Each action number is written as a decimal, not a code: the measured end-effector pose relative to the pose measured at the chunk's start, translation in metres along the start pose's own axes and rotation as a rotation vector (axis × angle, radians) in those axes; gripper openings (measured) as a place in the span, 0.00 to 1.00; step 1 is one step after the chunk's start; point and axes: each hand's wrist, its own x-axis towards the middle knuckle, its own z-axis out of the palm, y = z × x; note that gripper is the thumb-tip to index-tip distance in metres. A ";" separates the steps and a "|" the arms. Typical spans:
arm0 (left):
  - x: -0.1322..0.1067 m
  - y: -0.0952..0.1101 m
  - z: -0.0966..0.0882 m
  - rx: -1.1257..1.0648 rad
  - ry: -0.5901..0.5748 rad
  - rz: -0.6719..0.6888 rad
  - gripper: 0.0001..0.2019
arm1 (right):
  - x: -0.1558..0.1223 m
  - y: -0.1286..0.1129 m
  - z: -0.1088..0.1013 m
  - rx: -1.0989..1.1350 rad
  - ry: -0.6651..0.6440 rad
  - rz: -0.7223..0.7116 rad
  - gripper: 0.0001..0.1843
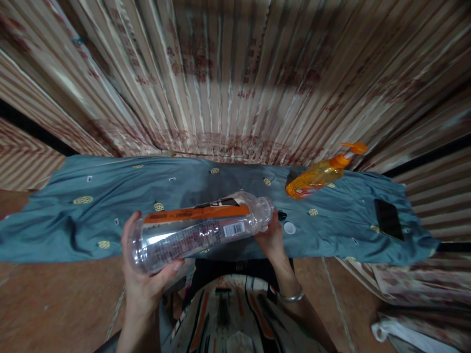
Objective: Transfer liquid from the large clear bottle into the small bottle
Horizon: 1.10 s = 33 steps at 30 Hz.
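A clear plastic bottle (198,234) with an orange and grey label lies on its side in the air, held between both hands above the near edge of a blue-grey cloth (73,230). My left hand (142,274) wraps round its base, thumb on the near side. My right hand (271,235) grips its open neck end; its fingers are mostly hidden behind the bottle. A white cap (289,228) lies on the cloth just right of the neck, with a small black object (281,214) beside it.
An orange pump dispenser bottle (320,175) stands on the cloth at the back right. A dark phone (388,218) lies near the cloth's right end. Patterned curtains (228,78) hang behind. Brown floor shows on both sides, with a white bundle (390,333) at the lower right.
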 end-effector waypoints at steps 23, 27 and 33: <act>0.001 0.000 0.006 -0.018 0.042 -0.007 0.58 | -0.002 0.006 0.000 -0.025 -0.035 0.018 0.47; 0.003 0.005 0.009 -0.072 0.039 -0.001 0.57 | -0.001 0.001 -0.001 0.031 -0.011 -0.007 0.45; 0.002 0.009 0.007 -0.066 0.061 -0.048 0.58 | -0.002 0.002 -0.002 0.039 -0.019 -0.010 0.45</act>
